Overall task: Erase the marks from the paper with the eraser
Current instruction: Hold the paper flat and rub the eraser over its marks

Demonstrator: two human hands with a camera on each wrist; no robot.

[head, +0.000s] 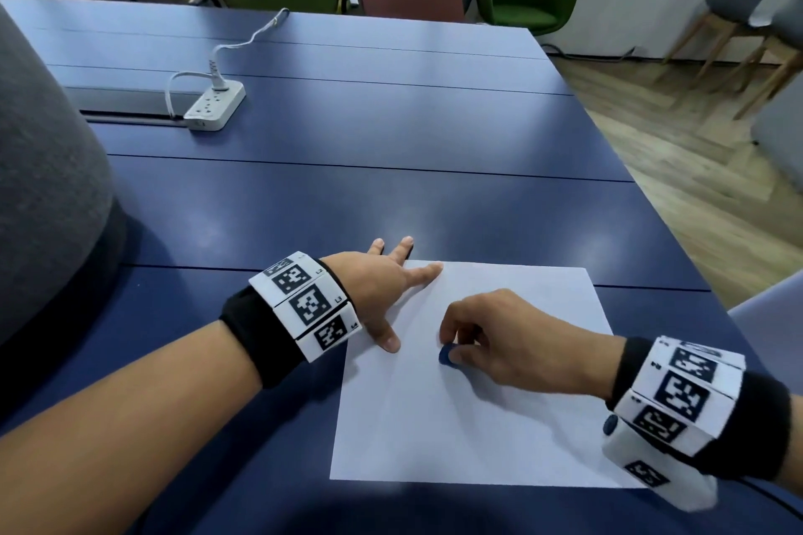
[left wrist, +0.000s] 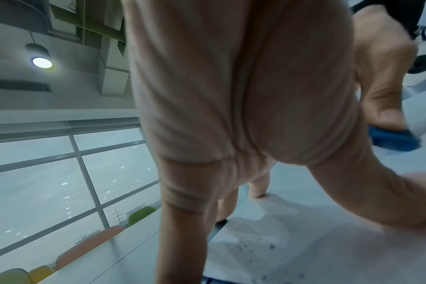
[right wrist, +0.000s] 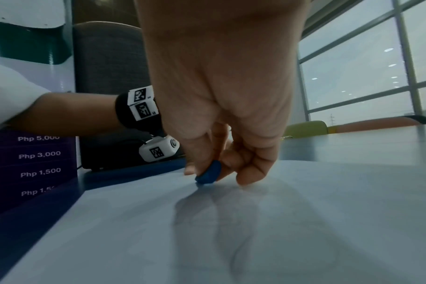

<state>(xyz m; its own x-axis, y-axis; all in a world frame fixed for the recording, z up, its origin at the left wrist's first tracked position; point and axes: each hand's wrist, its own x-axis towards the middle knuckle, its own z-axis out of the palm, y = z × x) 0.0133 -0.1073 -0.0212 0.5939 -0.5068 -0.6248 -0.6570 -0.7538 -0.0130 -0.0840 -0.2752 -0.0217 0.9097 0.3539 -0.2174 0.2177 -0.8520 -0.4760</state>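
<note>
The paper point(head: 473, 417), a white sheet, lies flat on the dark blue table point(head: 347, 195) near its front edge, and everything else is placed from it. Well beyond the paper's far left corner, a white power strip point(head: 215, 106) sits on the table with a white cable plugged in. At the paper's left edge the left hand point(head: 386, 291) lies spread with straight fingers, thumb and forefinger pressing on the sheet while the other fingertips reach past its far left corner onto the table. Just right of that hand, on the upper middle of the paper, the blue eraser point(head: 446, 355) stands tilted with its lower edge touching the sheet. The right hand point(head: 499, 339) pinches the eraser between thumb and curled fingers, its wrist over the paper's right side. No marks on the paper can be made out in the head view.
</note>
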